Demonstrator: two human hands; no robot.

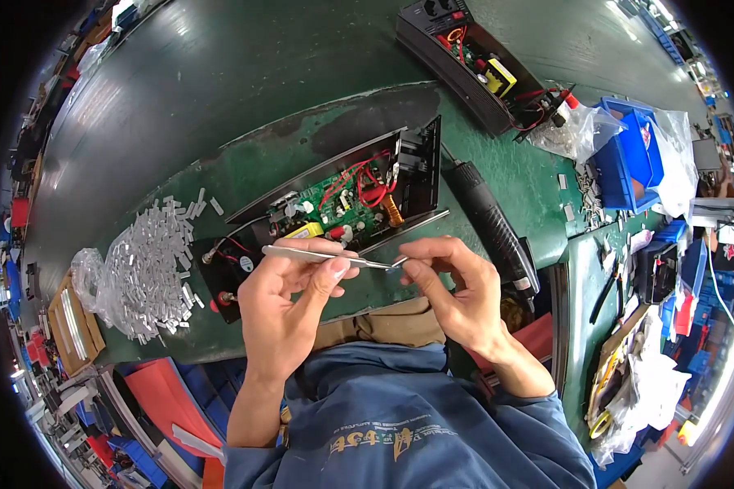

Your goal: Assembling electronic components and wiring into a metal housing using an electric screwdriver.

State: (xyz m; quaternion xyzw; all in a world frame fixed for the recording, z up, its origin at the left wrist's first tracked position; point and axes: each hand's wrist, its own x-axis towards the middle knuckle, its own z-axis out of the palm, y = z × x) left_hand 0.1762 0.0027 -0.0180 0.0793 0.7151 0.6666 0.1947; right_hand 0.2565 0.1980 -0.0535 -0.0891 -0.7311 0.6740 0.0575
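Note:
My left hand (pixel 289 297) is closed round a pair of metal tweezers (pixel 302 254), whose tips point to the right. My right hand (pixel 465 297) pinches a small silvery piece (pixel 398 262) between thumb and forefinger, right at the tweezer tips. Its exact kind is too small to make out. Just beyond both hands lies an opened black device case (pixel 418 181). Inside it shows a green circuit board (pixel 347 198) with red wires, a yellow-wrapped part and a copper coil. An end panel with a fan (pixel 238 259) hangs off the case's left end by wires.
A black power screwdriver (pixel 493 220) lies right of the case. Many small metal strips (pixel 151 265) are heaped at the left beside a plastic bag. Another opened device (pixel 473 69) stands at the far right, near a blue bin (pixel 624 163). More loose metal bits (pixel 589 191) lie below that bin.

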